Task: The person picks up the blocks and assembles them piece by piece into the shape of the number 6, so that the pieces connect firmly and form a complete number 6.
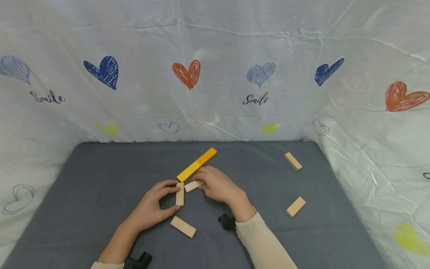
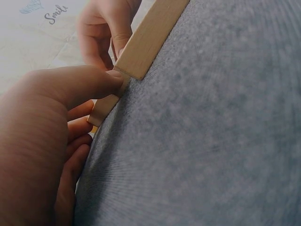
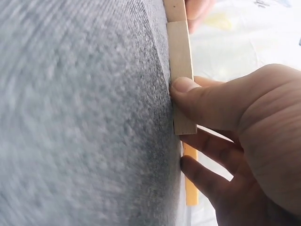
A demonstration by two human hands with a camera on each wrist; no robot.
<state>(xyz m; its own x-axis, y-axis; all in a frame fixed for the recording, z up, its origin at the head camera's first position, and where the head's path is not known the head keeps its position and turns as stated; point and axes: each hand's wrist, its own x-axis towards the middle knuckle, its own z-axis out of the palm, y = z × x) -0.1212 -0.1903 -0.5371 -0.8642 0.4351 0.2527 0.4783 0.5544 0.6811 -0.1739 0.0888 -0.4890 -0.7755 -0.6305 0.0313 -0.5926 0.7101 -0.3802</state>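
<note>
On the grey mat [image 1: 100, 179] my left hand [image 1: 173, 198] pinches a plain wooden block [image 1: 180, 194] between thumb and fingers. My right hand [image 1: 201, 182] pinches a second plain block [image 1: 192, 186], whose end meets the top of the first. A long yellow and orange block [image 1: 196, 164] lies just behind both hands. In the left wrist view my left hand [image 2: 96, 96] has its thumb on the near block [image 2: 104, 107], with the second block [image 2: 146, 42] beyond it. In the right wrist view my right hand [image 3: 188, 127] has its thumb pressed on its block [image 3: 180, 61], above the yellow block [image 3: 190, 186].
Three loose plain blocks lie on the mat: one near my left wrist [image 1: 183, 226], one at the right [image 1: 295, 206], one at the far right back [image 1: 293, 161]. A white sheet with printed hearts [image 1: 188, 74] walls in the back and sides.
</note>
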